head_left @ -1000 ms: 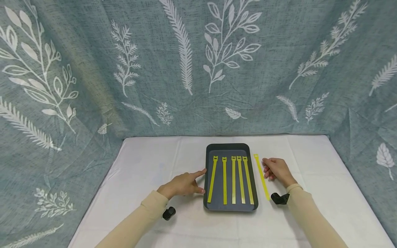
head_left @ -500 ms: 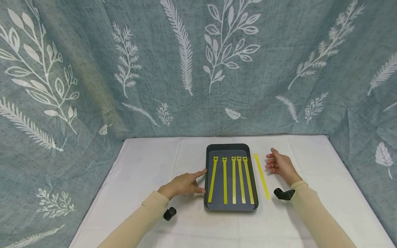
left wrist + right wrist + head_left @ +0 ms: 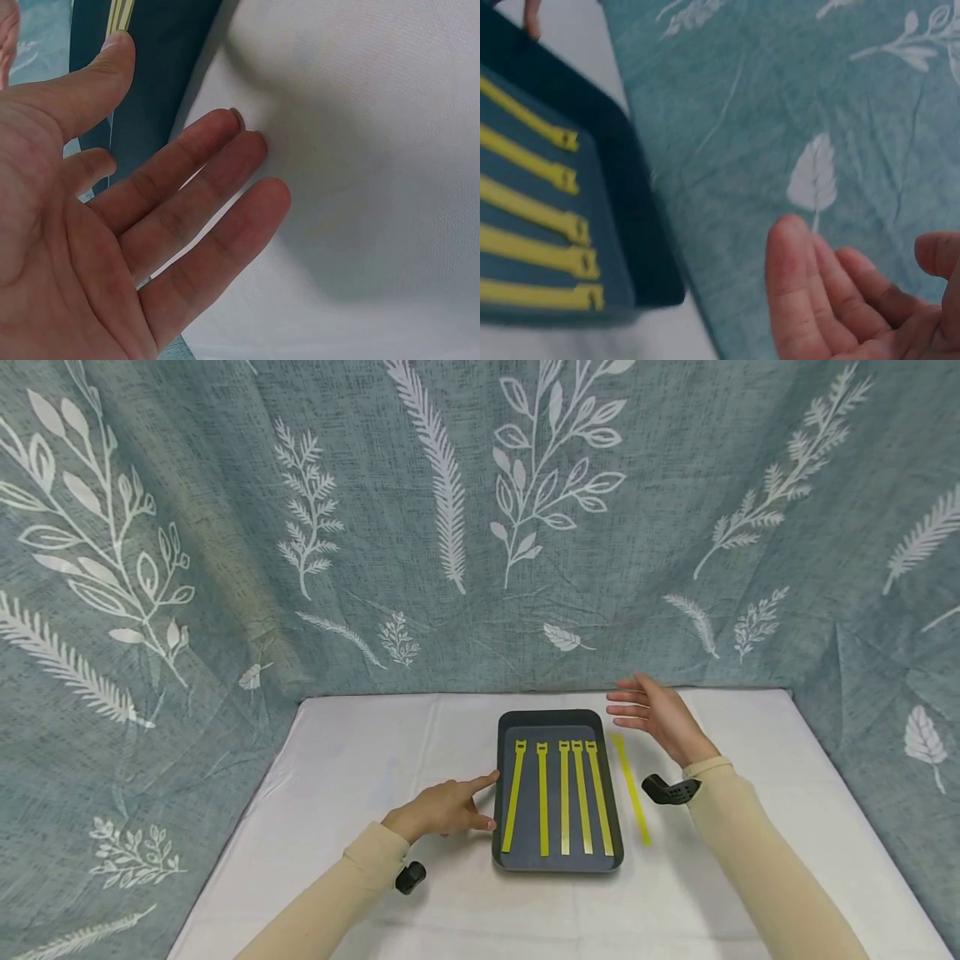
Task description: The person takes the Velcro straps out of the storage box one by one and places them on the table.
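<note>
A dark rectangular tray (image 3: 611, 802) lies on the white table. Several yellow cable straps (image 3: 543, 802), each with a slotted head, are laid lengthwise inside it, heads at the far end. One more yellow cable strap (image 3: 636, 802) lies on the cloth just right of the tray. My left hand (image 3: 442, 806) touches the tray's left wall with index finger and thumb; the left wrist view shows its other fingers extended over the cloth. Raised beyond the loose strap's head, my right hand (image 3: 660, 718) holds nothing, its fingers extended leftward near the tray's far right corner.
White cloth (image 3: 360, 743) covers the table on both sides of the tray. A blue-green curtain (image 3: 465, 635) with white leaf prints hangs at the table's far edge and along the sides. Black wrist cameras (image 3: 671, 791) are worn on both wrists.
My right hand first drew back rightward from the loose strap, its fingers opening, then rose toward the far side and left. The left hand, tray and straps have stayed in place.
</note>
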### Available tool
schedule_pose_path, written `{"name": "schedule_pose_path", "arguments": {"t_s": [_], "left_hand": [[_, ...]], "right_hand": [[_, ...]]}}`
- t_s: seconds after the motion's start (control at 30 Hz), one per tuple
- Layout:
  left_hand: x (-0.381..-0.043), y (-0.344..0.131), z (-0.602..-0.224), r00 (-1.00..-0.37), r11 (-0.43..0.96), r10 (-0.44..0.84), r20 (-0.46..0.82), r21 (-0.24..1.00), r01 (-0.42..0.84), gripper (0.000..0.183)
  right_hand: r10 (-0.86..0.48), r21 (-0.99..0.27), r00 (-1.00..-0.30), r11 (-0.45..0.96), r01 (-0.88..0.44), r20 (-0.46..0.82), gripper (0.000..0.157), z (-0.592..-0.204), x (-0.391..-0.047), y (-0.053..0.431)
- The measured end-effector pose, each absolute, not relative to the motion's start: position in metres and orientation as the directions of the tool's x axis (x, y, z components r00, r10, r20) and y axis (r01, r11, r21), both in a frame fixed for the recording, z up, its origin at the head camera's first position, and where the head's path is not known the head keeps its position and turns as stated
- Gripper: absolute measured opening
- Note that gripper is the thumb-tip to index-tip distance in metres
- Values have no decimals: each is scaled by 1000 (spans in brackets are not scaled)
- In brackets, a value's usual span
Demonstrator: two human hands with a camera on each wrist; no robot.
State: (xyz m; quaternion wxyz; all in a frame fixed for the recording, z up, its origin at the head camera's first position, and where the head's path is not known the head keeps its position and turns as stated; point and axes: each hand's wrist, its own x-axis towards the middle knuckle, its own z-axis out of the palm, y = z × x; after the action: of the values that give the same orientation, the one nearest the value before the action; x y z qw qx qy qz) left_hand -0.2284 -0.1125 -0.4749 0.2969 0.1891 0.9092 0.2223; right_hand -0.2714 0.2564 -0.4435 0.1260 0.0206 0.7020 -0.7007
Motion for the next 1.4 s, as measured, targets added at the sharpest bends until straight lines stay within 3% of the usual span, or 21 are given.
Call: {"name": "schedule_pose_path", "arguments": {"t_s": [0.27,0.53,1.4], "left_hand": [[-227,-111,-473,-750,837,470,-465,504,212,84],[-228,-112,-473,-748,842,464,-474,499,205,84],[-230,-113,-474,-740,835,482,-470,504,223,84]], "right_hand": [[-169,-973,-958,45,225,-230,63,-425,-282,237],[-217,-970,-946,27,243,-243,64,-422,-288,218],[-335,-953,-892,104,285,-303,59,-448,-293,171]]}}
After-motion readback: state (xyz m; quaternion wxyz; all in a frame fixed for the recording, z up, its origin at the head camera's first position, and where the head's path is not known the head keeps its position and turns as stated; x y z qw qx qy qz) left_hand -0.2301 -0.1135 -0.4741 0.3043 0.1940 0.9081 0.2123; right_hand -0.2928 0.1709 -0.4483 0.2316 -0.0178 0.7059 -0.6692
